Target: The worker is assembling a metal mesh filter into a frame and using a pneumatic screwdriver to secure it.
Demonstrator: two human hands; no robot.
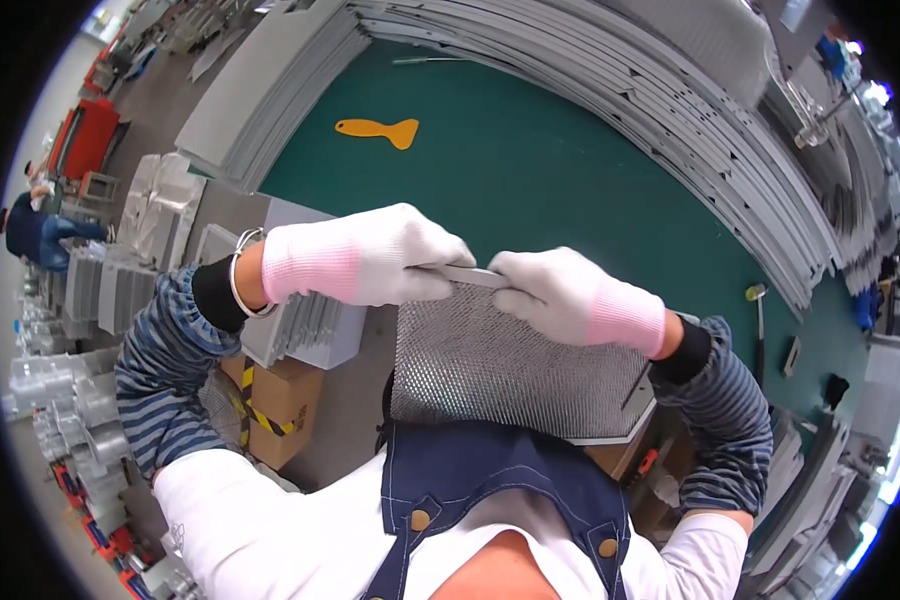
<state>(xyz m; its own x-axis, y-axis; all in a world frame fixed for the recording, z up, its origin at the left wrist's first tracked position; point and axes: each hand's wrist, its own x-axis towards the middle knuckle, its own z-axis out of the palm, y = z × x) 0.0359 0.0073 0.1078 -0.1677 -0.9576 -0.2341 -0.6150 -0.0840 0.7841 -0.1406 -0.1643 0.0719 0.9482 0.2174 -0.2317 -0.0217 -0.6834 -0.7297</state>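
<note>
Both my hands wear white gloves with pink cuffs, close together in front of my apron. My left hand (pixel 365 255) pinches a thin grey rim strip (pixel 475 277) at the top of a silver mesh panel (pixel 500 350). My right hand (pixel 565 295) pinches the same strip a short way to the right, leaving a small stretch showing between the fingertips. The panel slants down toward my body, its lower part against the apron. A white frame edge shows at its lower right. The fingertips are partly hidden behind the strip.
On the green tabletop (pixel 450 160) lie a yellow scraper (pixel 380 130) and a hammer (pixel 758 294). Stacked grey panels stand at the far left (pixel 270 90) and curve along the right (pixel 660 100). A cardboard box (pixel 282 405) sits lower left; another person (pixel 40 232) is beyond.
</note>
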